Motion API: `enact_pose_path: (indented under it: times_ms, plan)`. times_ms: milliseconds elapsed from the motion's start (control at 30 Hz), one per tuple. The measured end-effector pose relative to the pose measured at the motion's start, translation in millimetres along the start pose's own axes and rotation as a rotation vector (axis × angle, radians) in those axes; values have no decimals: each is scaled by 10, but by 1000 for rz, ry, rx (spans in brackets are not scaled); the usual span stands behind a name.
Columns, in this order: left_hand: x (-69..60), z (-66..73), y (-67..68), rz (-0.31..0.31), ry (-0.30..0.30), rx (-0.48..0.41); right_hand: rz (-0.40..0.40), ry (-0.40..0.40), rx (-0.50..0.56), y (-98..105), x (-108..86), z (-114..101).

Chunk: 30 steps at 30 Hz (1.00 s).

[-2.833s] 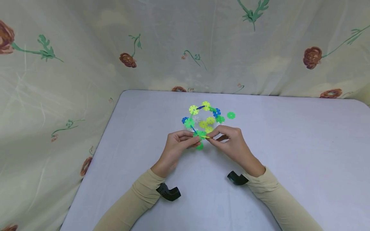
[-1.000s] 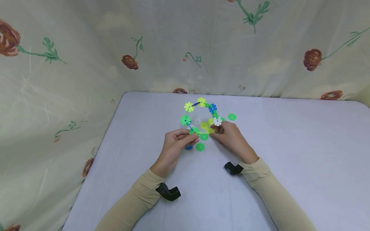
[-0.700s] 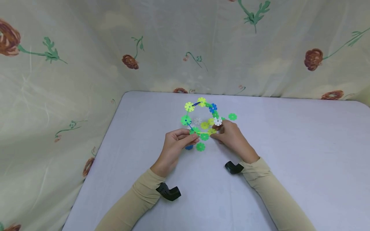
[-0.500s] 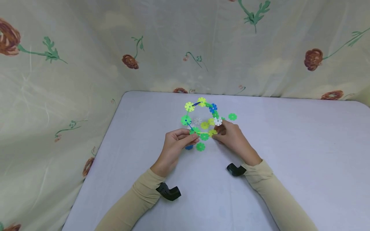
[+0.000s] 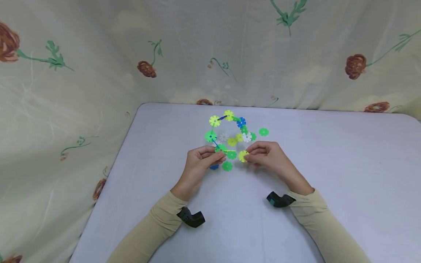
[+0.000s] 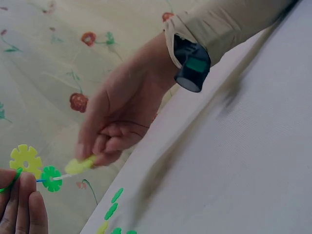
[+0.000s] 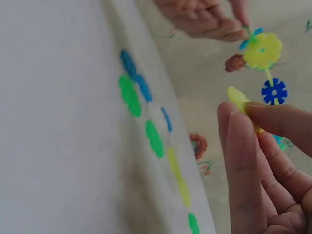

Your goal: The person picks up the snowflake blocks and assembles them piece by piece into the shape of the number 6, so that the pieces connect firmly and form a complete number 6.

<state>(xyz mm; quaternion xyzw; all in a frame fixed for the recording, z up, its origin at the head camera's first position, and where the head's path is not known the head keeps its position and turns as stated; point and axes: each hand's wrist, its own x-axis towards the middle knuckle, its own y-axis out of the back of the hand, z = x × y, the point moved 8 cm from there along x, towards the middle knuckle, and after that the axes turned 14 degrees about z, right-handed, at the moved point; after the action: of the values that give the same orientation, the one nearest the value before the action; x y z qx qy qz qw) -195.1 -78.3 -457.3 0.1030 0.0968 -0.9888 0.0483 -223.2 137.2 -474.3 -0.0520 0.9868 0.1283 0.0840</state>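
Notched plastic discs, slotted together edge to edge, form a curved chain (image 5: 215, 121) above the table in the head view. My left hand (image 5: 200, 162) pinches a green disc (image 5: 221, 148) at the chain's near end, where a yellow disc (image 5: 231, 151) sits edge-on. A white disc (image 5: 247, 137) ends the chain's other side. My right hand (image 5: 269, 155) pinches a separate yellow disc (image 5: 243, 156) between thumb and fingertips, just right of the gap between those ends. In the right wrist view this pinched yellow disc (image 7: 237, 97) shows nearly edge-on.
Loose discs lie on the white table (image 5: 329, 164) under and around the chain. They include a green disc (image 5: 227, 166) near the left hand, a yellow disc (image 5: 232, 141) behind it and a green disc (image 5: 264, 132) at the right. A flowered cloth (image 5: 184, 47) hangs behind.
My right hand has drawn back to the right and nearer with the yellow disc, away from the chain's white and edge-on yellow discs. My left hand stays nearly where it was.
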Motion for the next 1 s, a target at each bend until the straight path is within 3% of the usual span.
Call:
enact_pose_path:
  times_ms: [300, 1000]
  plan:
    - [3, -14, -4, -7, -7, 16, -6, 2, 143, -15, -84, -142]
    - [3, -65, -34, -14, -3, 28, 41, 40, 187, -36, -137, -212]
